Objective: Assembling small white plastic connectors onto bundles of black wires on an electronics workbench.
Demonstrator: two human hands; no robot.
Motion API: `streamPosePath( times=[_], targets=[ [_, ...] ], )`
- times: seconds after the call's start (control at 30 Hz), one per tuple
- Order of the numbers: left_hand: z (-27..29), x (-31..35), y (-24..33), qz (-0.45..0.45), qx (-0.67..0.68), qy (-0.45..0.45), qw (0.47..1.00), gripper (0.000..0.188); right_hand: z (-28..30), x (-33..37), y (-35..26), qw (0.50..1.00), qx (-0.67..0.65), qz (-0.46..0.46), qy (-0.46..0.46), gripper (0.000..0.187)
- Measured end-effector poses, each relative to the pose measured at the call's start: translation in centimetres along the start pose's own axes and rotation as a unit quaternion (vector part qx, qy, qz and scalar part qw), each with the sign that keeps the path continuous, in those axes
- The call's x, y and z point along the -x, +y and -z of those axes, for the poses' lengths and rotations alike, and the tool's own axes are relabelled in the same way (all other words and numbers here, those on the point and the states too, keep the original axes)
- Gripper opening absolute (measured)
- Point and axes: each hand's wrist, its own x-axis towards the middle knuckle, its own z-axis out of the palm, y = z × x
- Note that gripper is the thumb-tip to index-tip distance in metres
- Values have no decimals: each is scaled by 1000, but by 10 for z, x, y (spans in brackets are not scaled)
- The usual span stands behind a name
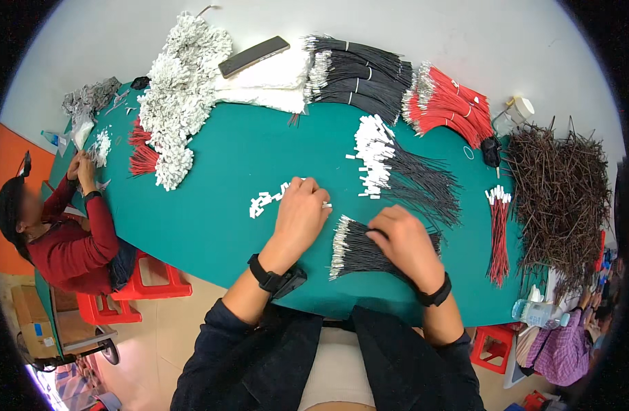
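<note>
My left hand (301, 214) is closed in a pinch over the green table, and a small white plastic sleeve shows at its fingertips. Beside it lies a loose scatter of white plastic sleeves (261, 203). My right hand (405, 240) is curled over a bundle of black wires (361, 255) with bare metal terminals at the left end. Its thumb and fingers close on the wires, partly hiding them. Beyond that hand rests a pile of black wires with white sleeves (376, 154) on their ends.
At the back are white sleeve strings (184, 75), a phone (254, 56) on white bags, black wire bundles (361, 79) and red wire bundles (458, 106). On the right are red wires (499, 236), a brown tangle (560, 198) and a bottle (539, 314). A co-worker (75, 240) sits left.
</note>
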Motion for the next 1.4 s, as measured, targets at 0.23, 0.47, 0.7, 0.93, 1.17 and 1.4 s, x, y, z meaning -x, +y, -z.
streamPosePath(
  times=[0.23, 0.47, 0.7, 0.93, 1.17, 1.4],
  targets=[
    [-10, -6, -3, -25, -61, -42, 997, 11, -25, 3, -8, 999, 10, -32, -22, 8],
    [30, -7, 16, 74, 158, 4, 985, 9, -19, 9, -1, 996, -73, -43, 9, 10],
    [54, 6, 35, 144, 465, -19, 873, 15, -2, 12, -22, 937, -309, -138, 89, 3],
    [62, 10, 41, 168, 538, -69, 823, 17, 22, 9, -47, 950, -237, -116, 167, 9],
    [62, 13, 45, 177, 549, -77, 813, 17, 20, 6, -50, 954, -189, -83, 216, 14],
    [59, 16, 42, 172, 553, -77, 812, 16, 18, 4, -57, 947, -210, -99, 221, 11]
  ],
)
